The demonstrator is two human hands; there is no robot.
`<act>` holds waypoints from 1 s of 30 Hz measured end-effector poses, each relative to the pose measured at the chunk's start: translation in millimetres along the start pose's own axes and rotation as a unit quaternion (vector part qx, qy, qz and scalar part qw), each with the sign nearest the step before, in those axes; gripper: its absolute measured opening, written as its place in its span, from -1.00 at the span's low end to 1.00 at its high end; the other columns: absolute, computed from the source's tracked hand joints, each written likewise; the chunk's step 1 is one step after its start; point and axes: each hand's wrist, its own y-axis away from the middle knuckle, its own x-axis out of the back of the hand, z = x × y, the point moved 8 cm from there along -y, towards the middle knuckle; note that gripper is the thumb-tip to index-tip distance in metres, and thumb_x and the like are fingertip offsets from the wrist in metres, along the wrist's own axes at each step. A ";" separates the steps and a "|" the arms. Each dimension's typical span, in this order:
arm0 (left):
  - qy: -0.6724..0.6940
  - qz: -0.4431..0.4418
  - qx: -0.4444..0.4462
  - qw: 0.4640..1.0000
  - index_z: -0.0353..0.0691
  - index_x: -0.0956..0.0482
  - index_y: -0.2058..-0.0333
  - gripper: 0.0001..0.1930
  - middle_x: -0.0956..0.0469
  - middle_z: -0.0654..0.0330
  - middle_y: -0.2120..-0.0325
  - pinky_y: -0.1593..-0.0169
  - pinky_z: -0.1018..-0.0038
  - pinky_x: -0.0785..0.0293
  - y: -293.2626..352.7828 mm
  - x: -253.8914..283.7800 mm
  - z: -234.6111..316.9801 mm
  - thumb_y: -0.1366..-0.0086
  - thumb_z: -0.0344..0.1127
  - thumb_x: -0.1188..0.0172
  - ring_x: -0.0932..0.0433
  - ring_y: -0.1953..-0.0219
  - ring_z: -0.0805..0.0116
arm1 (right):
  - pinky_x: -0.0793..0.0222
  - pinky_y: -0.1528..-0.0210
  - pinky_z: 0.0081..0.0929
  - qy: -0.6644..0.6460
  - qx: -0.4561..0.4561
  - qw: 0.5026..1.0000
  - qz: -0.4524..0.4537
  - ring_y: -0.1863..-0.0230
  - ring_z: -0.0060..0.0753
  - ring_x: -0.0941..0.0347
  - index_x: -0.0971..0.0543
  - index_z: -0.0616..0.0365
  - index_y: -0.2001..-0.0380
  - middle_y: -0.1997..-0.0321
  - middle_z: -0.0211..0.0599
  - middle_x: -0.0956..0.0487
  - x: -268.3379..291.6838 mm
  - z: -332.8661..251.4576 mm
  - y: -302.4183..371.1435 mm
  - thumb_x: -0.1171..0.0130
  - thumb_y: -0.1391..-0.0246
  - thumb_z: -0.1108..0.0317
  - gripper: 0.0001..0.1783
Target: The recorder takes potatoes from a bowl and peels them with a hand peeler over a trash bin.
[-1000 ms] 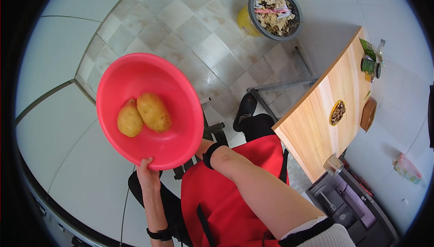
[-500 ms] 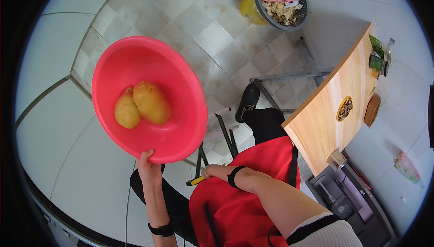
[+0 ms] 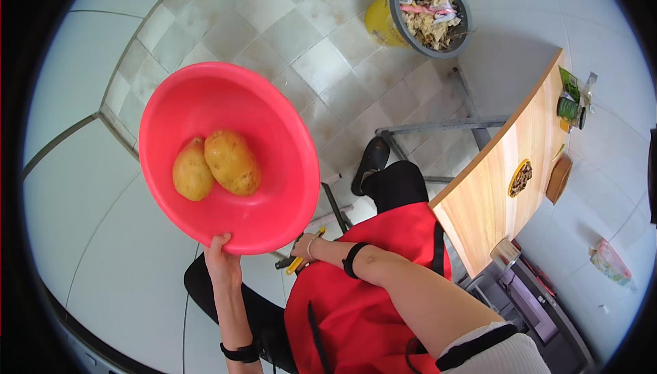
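My left hand (image 3: 223, 263) grips the near rim of a pink plastic basin (image 3: 287, 169), thumb inside the rim and the other fingers hidden underneath. The basin is held up at the left, above the floor. Two potatoes, a smaller one (image 3: 192, 172) and a larger one (image 3: 233, 163), lie side by side in it. My right hand (image 3: 305, 246) is low beside the basin's near right side, closed around a slim yellow-and-black tool (image 3: 295, 265). The hand covers part of that tool, so its kind does not show.
A wooden table (image 3: 493, 175) stands at right, bearing a yellow dish of dark pieces (image 3: 521, 177), a jar (image 3: 569, 109) and a metal cup (image 3: 505, 253). Beyond it is a yellow bin (image 3: 384, 21) full of scraps. Dark stool legs (image 3: 335, 206) show beside the basin.
The basin has shifted slightly nearer and to the right with the potatoes in it. My right hand has moved up and left, closer to the basin, still holding the yellow-and-black tool.
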 end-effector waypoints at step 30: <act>-0.033 -0.019 -0.123 0.992 -0.25 -0.30 0.06 -0.55 -0.42 0.22 0.29 0.42 0.53 -0.56 -23.8 23.9 -41.7 0.02 -0.57 -0.01 -0.51 0.34 0.40 | -0.38 0.42 -0.40 -0.749 0.278 0.002 0.601 0.34 -0.31 -0.52 -0.30 0.05 0.12 0.15 -0.27 -0.41 355.5 385.5 189.7 0.01 -0.16 0.10 -0.67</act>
